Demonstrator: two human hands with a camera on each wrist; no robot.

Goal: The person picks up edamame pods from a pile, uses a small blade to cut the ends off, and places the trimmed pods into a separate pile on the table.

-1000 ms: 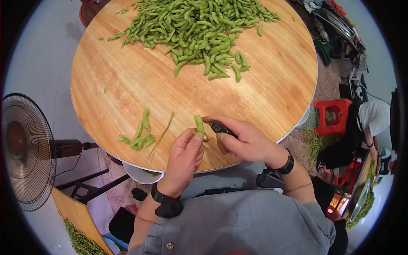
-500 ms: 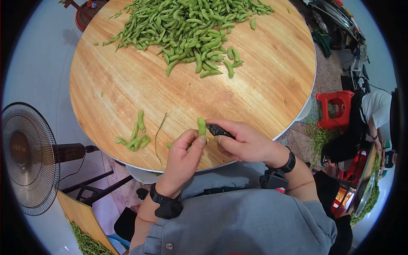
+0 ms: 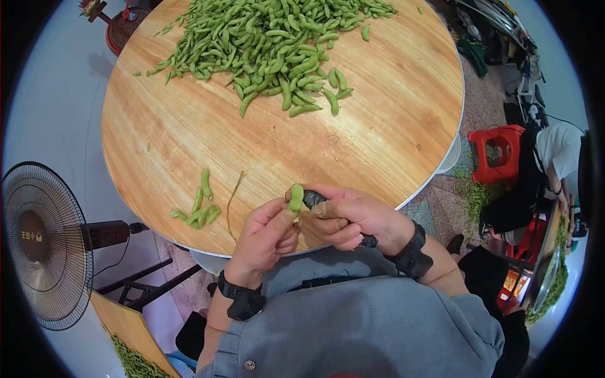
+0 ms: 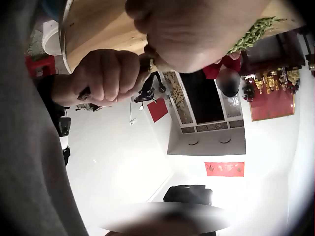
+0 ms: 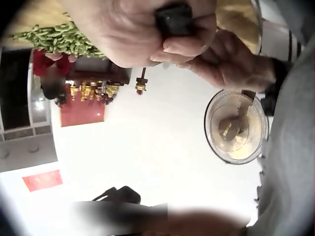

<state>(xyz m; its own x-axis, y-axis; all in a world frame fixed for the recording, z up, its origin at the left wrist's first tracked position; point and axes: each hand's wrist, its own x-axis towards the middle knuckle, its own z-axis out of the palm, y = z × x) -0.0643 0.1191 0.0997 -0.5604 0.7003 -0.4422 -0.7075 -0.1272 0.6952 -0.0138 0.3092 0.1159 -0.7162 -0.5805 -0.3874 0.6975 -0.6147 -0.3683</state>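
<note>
Near the front edge of the round wooden table [image 3: 391, 135], my left hand [image 3: 259, 234] pinches a green soybean pod [image 3: 295, 198] upright between thumb and fingers. My right hand [image 3: 362, 217] grips a black-handled tool [image 3: 313, 200], its fingers curled round the handle and its tips right beside the pod. The handle's butt [image 5: 174, 20] pokes out of the fist in the right wrist view; the tool's working end is hidden, so I cannot tell its kind. Left of the hands lie several loose pods [image 3: 200, 215] and a thin stalk [image 3: 234, 205].
A large heap of pods [image 3: 265, 47] covers the table's far side. A standing fan [image 3: 47, 242] is at the left, by a board bearing more pods [image 3: 135, 359]. At the right are a red stool [image 3: 498, 154] and a seated person in a white top [image 3: 558, 151].
The right hand has turned, curling its fingers further round the handle, whose butt now shows below the fist. The pod in the left hand has tilted and sits slightly lower. The head view has shifted slightly.
</note>
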